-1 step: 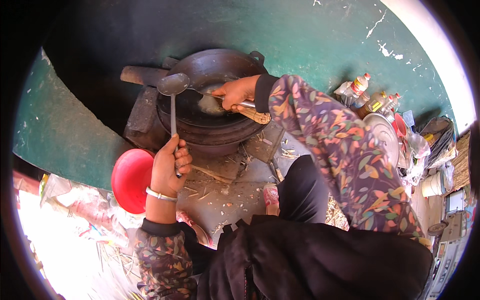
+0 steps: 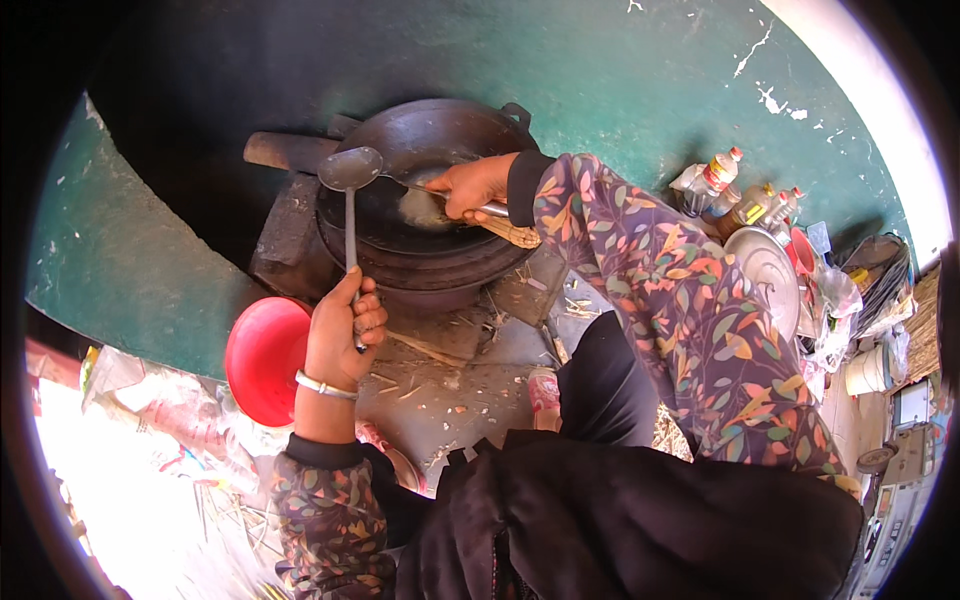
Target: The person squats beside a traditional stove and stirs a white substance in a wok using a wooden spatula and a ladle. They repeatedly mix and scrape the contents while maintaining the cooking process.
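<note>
My left hand is closed round the handle of a metal ladle, whose bowl is raised at the left rim of a dark wok. Over the wok, my right hand grips a thin metal-handled utensil; its shaft runs left to the ladle's bowl, and its far end cannot be made out. Below the same hand juts a straw-coloured ribbed bundle, like a scrubbing brush, seemingly held along with the utensil. A pale patch shows in the wok's bottom, partly hidden by the hand.
A red plastic basin is beside my left wrist. Bricks and a wooden piece border the wok. Against the green wall at right are several bottles, a round metal lid and a white bucket.
</note>
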A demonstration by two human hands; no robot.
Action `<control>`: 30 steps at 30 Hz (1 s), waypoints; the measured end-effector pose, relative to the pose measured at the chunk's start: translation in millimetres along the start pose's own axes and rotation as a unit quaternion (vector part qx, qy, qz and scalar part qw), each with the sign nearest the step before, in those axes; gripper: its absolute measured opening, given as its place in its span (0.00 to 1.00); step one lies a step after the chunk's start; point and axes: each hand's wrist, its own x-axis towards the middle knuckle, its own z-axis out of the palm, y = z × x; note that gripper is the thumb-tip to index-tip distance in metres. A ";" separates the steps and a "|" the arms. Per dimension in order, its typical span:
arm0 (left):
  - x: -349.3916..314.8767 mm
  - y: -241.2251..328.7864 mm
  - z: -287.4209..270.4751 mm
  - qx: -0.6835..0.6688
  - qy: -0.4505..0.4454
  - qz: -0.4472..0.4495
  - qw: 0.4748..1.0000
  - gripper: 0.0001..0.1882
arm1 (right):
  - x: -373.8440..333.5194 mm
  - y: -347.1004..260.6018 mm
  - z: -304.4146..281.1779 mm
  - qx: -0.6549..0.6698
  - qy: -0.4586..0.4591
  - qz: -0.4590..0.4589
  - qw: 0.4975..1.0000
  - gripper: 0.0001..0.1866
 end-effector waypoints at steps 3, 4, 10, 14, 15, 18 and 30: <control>8.6 -1.1 -1.2 0.029 0.017 0.014 0.999 0.13 | -8.0 0.1 8.6 -0.160 0.072 -0.088 0.981 0.18; 11.9 -2.0 -0.6 0.044 0.026 0.017 0.999 0.13 | -9.7 1.4 6.1 -0.187 0.088 -0.084 0.975 0.17; 27.9 -6.2 2.4 0.125 0.051 0.018 0.991 0.13 | -29.8 41.6 -8.3 -0.026 0.184 -0.010 0.983 0.14; 31.8 -9.1 -2.0 0.201 0.082 0.048 0.975 0.14 | -66.0 50.5 5.3 0.163 0.190 0.011 0.968 0.31; 32.2 -11.6 2.1 0.250 0.097 0.077 0.960 0.14 | -72.3 55.8 12.0 0.196 0.207 0.006 0.958 0.31; 62.0 -21.8 -25.1 0.504 0.159 0.315 0.788 0.15 | -84.0 63.4 34.7 0.313 0.214 -0.023 0.925 0.30; 15.0 -47.1 37.3 0.512 0.026 0.512 0.689 0.09 | -61.3 30.1 151.5 0.401 0.204 -0.108 0.886 0.20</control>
